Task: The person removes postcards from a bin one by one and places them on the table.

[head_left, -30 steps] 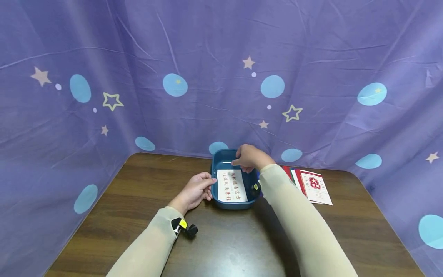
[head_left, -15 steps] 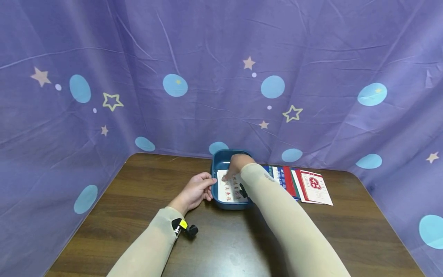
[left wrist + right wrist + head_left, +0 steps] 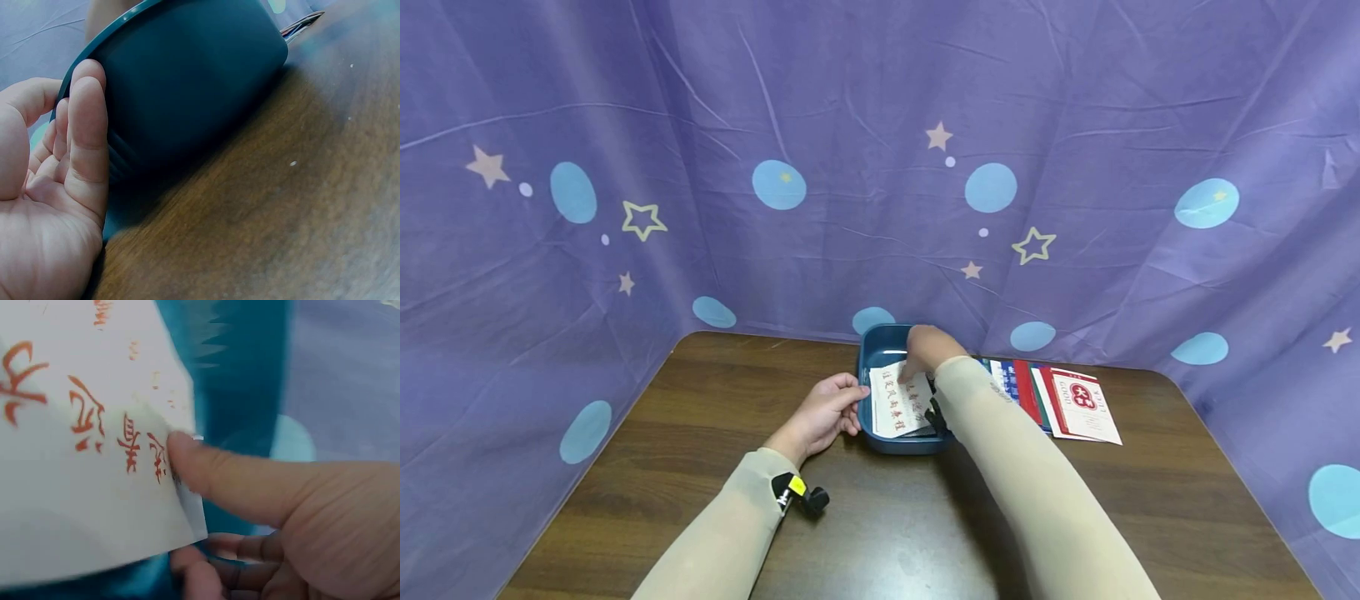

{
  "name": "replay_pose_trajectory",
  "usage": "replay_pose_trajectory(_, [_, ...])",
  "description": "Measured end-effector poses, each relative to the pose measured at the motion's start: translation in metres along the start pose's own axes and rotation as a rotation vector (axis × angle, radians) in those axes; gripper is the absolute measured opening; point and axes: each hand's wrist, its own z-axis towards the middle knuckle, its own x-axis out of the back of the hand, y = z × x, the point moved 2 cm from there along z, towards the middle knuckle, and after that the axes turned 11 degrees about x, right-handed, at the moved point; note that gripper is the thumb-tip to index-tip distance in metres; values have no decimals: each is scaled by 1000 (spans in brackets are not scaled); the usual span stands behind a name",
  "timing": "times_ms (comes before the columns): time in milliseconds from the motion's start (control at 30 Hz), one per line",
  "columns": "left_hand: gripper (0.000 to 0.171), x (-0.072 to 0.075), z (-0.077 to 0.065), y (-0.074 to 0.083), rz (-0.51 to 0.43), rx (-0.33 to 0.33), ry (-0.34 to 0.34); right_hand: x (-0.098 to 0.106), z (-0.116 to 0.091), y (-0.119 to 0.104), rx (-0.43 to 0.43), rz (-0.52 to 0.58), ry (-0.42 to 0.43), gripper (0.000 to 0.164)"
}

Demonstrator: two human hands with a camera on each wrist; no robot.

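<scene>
A dark blue plastic bin (image 3: 886, 337) stands at the far edge of the table, near the curtain. My left hand (image 3: 823, 410) holds its left rim, thumb over the edge and fingers along the outer wall (image 3: 194, 81). Inside the bin is a white card (image 3: 891, 412) with red handwritten-style characters. My right hand (image 3: 931, 348) reaches in from the right and pinches that card near a corner. In the right wrist view the thumb (image 3: 231, 478) lies on its printed face, fingers beneath. The card is tilted, with something dark grey showing under its near edge.
To the right of the bin several cards or envelopes lie fanned out, among them a red one (image 3: 1025, 392) and a white one marked "GOOD LUCK" (image 3: 1090, 417). Behind the brown wooden table (image 3: 880, 533) hangs a purple curtain (image 3: 880, 167) with stars and dots.
My right hand has come down from above the bin's right side onto the card and taken hold of it; the card has lifted and turned slightly. The left hand has stayed on the rim.
</scene>
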Motion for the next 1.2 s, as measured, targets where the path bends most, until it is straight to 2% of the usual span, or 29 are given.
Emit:
replay_pose_trajectory(133, [16, 0, 0, -1, 0, -4, 3, 15, -6, 1, 59, -6, 52, 49])
replay_pose_trajectory(233, [16, 1, 1, -2, -4, -3, 1, 25, -9, 6, 77, 54, 76, 45])
replay_pose_trajectory(333, [16, 1, 1, -2, -8, 1, 2, 32, -14, 17, 71, 197, 130, 28])
replay_pose_trajectory(467, [15, 1, 1, -2, -8, 2, 8, 38, -25, 38, 85, 464, 223, 20])
replay_pose_trajectory(567, [15, 1, 1, -2, -4, 3, 12, 40, -35, 51, 119, 629, 287, 22])
replay_pose_trajectory(633, [15, 1, 1, -2, -2, 6, 13, 41, -42, 60, 130, 681, 336, 27])
replay_pose_trajectory(767, [16, 0, 0, -1, 5, 9, 15, 44, -55, 81, 103, 683, 461, 31])
replay_pose_trajectory(867, [16, 0, -1, 0, 8, 11, 18, 44, -65, 98, 71, 681, 519, 31])
replay_pose_trajectory(1033, [15, 0, 0, 0, 4, 17, 24, 41, -80, 124, 38, 675, 547, 32])
replay_pose_trajectory(1200, [15, 0, -1, 1, 13, 19, 32, 40, -91, 144, 10, 621, 561, 35])
